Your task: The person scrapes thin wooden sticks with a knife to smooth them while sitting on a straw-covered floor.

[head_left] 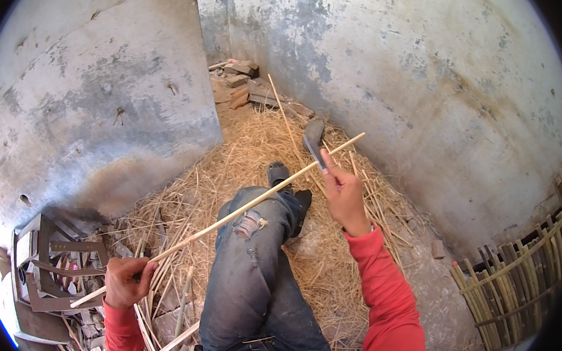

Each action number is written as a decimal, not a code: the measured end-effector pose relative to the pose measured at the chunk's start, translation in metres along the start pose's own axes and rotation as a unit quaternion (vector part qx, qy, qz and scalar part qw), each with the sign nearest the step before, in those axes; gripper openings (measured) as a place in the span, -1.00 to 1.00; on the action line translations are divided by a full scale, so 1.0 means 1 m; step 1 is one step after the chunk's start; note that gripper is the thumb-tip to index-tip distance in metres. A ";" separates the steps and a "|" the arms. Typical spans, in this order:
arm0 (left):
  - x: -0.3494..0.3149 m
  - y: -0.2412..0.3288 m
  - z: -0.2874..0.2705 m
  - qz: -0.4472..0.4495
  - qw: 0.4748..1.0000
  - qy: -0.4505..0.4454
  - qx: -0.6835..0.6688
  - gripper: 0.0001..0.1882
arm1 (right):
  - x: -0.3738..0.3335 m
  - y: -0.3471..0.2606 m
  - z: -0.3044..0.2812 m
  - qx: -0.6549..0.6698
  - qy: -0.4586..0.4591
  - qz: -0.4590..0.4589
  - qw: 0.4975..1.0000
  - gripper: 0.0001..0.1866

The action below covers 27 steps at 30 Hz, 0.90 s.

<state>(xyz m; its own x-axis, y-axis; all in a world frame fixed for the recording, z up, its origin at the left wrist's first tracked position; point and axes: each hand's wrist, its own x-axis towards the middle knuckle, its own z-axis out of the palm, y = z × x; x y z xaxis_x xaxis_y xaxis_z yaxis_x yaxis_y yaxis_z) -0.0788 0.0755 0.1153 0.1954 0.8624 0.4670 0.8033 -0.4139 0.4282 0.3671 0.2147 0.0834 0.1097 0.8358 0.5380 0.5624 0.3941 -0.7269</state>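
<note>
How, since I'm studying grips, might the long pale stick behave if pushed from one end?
The long pale stick is probably fairly stiff, as it looks nearly straight beyond the left hand. It is likely light for its length, being so thin. Pushed hard, that slenderness suggests it could bow somewhat.
</note>
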 end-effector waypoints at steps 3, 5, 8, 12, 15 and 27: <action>-0.002 -0.002 0.003 0.000 1.000 0.002 -0.007 -0.84 | -0.013 -0.013 0.013 0.013 0.000 -0.012 1.000 -0.56; -0.004 -0.002 0.003 0.009 1.000 0.009 0.000 -0.82 | -0.018 -0.015 0.018 0.019 0.014 -0.027 0.999 -0.56; -0.005 0.002 0.001 -0.016 1.000 0.002 -0.019 -0.81 | -0.028 -0.025 0.021 0.013 -0.008 -0.027 1.000 -0.56; -0.004 0.004 -0.001 -0.019 1.000 0.001 -0.019 -0.81 | -0.034 -0.030 0.022 0.032 -0.034 -0.027 0.999 -0.55; -0.003 0.008 -0.002 -0.036 0.999 -0.031 -0.019 -0.81 | -0.036 -0.029 0.021 0.052 -0.046 -0.025 0.997 -0.54; 0.000 0.018 0.000 -0.069 0.996 -0.056 -0.032 -0.85 | -0.049 -0.038 0.039 0.107 -0.102 -0.055 0.987 -0.53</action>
<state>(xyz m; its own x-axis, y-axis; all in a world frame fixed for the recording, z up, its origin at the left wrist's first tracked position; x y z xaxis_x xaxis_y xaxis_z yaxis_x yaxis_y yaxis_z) -0.0641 0.0683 0.1228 0.1504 0.9379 0.3126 0.7902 -0.3040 0.5321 0.3089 0.1738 0.0682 -0.1221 0.8342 0.5377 0.3730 0.5407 -0.7540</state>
